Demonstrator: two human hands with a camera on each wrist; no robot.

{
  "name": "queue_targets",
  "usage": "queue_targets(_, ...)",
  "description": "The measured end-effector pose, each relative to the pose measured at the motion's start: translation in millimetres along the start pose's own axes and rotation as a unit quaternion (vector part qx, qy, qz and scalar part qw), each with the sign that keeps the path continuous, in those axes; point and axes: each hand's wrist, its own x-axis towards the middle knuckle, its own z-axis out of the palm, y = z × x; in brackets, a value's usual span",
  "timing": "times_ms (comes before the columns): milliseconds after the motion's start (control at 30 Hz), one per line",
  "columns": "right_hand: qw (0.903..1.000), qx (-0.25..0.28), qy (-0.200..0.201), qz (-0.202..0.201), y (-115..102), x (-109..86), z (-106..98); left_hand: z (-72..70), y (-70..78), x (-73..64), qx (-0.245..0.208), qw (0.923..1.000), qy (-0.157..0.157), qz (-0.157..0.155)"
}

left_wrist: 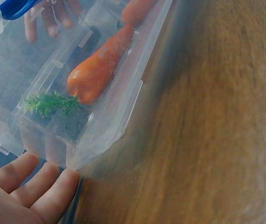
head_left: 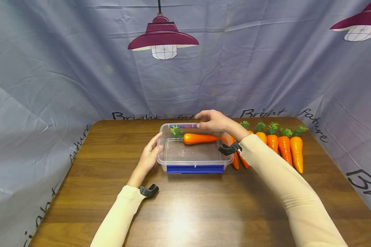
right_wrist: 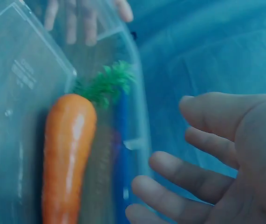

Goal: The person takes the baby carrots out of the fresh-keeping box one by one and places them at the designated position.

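A clear plastic food container [head_left: 190,162] with blue clips stands on the table, its top uncovered. Inside it, along the far side, lies an orange carrot [head_left: 198,138] with a green leafy top pointing left. My left hand [head_left: 147,156] touches the container's left side with straight fingers, and the left wrist view shows its fingertips [left_wrist: 67,179] against the wall. Above the container's far right corner hovers my right hand [head_left: 214,120]. Its fingers are loosely bent with nothing between them, and the right wrist view shows the carrot [right_wrist: 67,149] apart from them.
Several more carrots [head_left: 296,152] lie in a row to the right of the container, partly hidden by the right forearm. The wooden table [head_left: 185,206] runs up to a grey printed curtain [head_left: 235,68] at the back and sides.
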Motion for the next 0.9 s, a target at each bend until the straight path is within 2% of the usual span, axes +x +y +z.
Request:
queue_targets(133,0.9986,0.027,-0.044,-0.007,2,11.3,17,0.2,-0.5,0.0,0.002,1.0,0.001,0.0)
queue_targets(267,0.9972,0.026,-0.068,-0.014,7,19.2,29,0.1,-1.2,0.8,0.001,1.0,0.001,-0.003)
queue_targets(533,0.9955,-0.023,-0.088,-0.026,14,27.6,47,0.5,-0.8,1.5,0.0,1.0,0.009,0.003)
queue_targets(700,0.9939,-0.041,-0.103,-0.007,16,31.3,53,0.0,-1.0,0.9,0.0,1.0,0.006,-0.001)
queue_targets(900,0.9908,-0.086,-0.104,0.01,20,31.8,55,0.8,-0.5,0.7,0.0,1.0,0.007,-0.004)
